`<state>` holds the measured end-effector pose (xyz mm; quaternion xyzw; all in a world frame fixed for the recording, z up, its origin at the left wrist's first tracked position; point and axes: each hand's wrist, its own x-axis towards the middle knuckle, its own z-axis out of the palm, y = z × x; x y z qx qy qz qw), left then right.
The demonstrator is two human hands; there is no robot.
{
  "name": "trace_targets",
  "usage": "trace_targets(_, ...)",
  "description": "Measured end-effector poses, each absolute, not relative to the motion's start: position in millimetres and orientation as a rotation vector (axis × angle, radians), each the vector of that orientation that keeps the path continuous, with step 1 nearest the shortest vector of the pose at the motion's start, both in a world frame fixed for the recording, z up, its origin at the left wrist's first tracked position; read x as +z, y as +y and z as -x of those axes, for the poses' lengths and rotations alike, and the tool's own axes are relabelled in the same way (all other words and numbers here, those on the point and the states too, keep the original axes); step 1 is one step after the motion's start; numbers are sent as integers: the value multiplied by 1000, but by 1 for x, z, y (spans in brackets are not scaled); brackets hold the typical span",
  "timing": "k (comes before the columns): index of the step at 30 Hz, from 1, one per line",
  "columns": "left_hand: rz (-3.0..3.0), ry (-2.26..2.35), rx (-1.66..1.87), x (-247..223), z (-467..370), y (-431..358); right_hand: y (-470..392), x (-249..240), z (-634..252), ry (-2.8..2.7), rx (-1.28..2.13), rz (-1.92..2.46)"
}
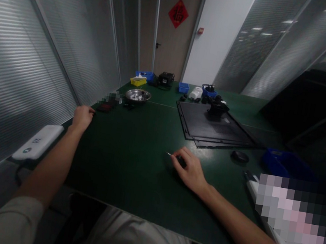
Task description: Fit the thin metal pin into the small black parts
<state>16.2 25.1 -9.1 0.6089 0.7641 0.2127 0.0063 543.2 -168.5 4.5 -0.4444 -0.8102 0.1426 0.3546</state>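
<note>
My right hand (188, 168) rests low over the green table, its fingers curled around a screwdriver (180, 161). The dark handle lies inside the fingers, and a thin metal shaft points left, just above the tabletop. At the table's left edge is my left hand (82, 118), with fingers drawn together. Something small and dark shows at its fingertips, too small to name. A partly blurred dark and reddish item (105, 107) lies just beyond that hand. Farther back stands a round metal bowl (137, 95) with small pale pieces inside.
Flat black panels (200, 122) carry a black stand-like part (217, 108). A round black disc (240, 156) and a blue bin (284, 162) are on the right. Small blue and yellow trays (138, 81) line the back. A white box (37, 142) sits at left.
</note>
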Motion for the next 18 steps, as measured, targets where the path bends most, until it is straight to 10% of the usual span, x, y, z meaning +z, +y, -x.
trace_targets(18, -2015, 2555, 534, 1, -35, 10, -167, 4, -543, -2114, 372, 1158)
